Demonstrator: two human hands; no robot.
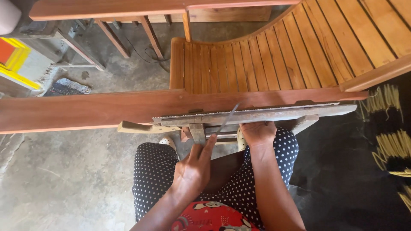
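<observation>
Slim grey metal file (227,118) tilts up across the toothed edge of the long grey saw blade (257,114), which lies clamped flat between weathered wooden strips.

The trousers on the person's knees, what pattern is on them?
White polka dots on dark fabric trousers, clearest in the head view.

**Count of things in view**

Two hands: the left hand (195,169) at 6 o'clock, the right hand (258,133) just right of it. One thin metal file (227,119) at centre. One saw blade (257,114) clamped in one wooden vise (150,127). One long reddish plank (85,110) at 9 o'clock. One slatted wooden lounger (291,55) at 1 o'clock. One yellow-edged box (17,60) at 10 o'clock.
</observation>
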